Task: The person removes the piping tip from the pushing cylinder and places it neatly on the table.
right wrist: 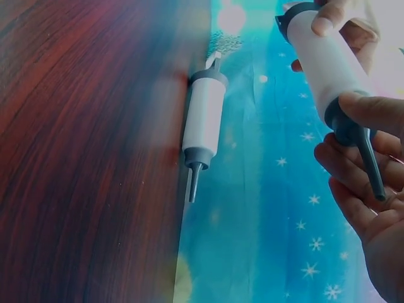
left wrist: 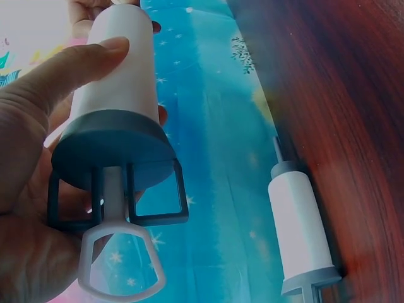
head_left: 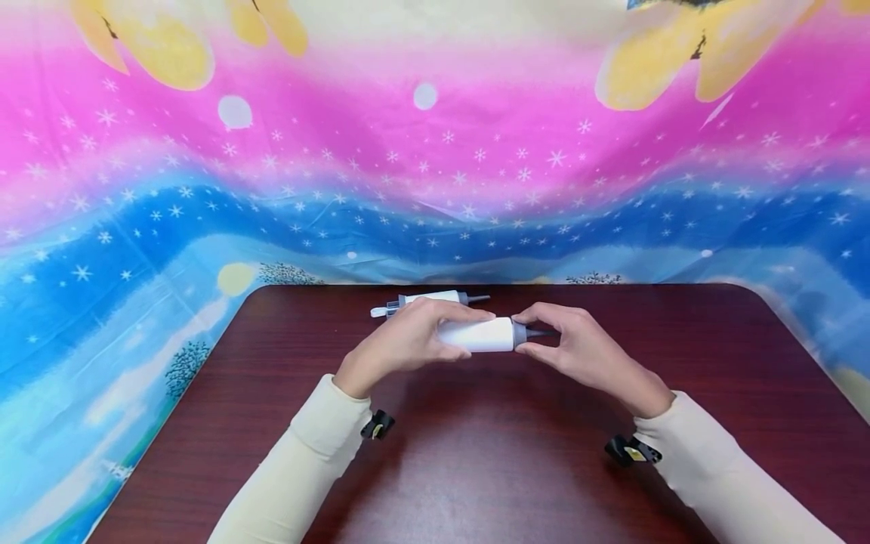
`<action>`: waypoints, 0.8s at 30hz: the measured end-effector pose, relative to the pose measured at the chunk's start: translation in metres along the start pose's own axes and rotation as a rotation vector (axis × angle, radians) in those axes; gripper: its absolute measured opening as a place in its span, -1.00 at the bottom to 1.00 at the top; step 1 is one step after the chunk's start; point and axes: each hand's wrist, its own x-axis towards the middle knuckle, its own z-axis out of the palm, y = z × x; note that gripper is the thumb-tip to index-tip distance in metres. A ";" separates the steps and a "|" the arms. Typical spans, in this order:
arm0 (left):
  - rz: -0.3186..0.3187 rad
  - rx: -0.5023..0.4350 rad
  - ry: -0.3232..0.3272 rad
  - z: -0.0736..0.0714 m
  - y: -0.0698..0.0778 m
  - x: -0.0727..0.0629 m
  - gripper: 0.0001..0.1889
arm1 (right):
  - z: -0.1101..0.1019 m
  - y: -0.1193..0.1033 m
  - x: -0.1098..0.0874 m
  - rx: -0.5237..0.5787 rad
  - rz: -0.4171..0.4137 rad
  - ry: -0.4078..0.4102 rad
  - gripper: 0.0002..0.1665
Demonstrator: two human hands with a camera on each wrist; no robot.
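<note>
L hand (head_left: 404, 336) gripped white syringe (head_left: 485, 335) over tbl (head_left: 489, 453), R hand (head_left: 584, 347) pinched grey nozzle cap (head_left: 520, 335); far 2nd syringe (head_left: 443, 297) part-hidden by L hand, pull ring (left wrist: 115, 227) hidden in head view, clear in L wrist

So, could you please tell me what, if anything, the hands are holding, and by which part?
A white syringe-like tube: the left hand grips its white barrel, and the right hand pinches it at the gray nozzle cap.

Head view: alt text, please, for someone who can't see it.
A person's left hand grips a white syringe while the right hand pinches its gray nozzle collar. A similar syringe lies behind on a dark reddish-brown table.
</note>
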 end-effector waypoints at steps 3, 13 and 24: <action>-0.001 0.006 -0.001 -0.001 0.000 0.000 -0.40 | 0.001 -0.001 -0.001 -0.022 -0.038 0.032 -0.53; 0.030 0.063 0.019 0.000 0.001 -0.002 -0.40 | -0.008 -0.002 -0.002 0.075 0.075 -0.033 -0.69; 0.057 0.082 0.042 0.000 0.004 -0.005 -0.39 | -0.011 0.000 0.000 0.231 0.254 -0.149 -0.74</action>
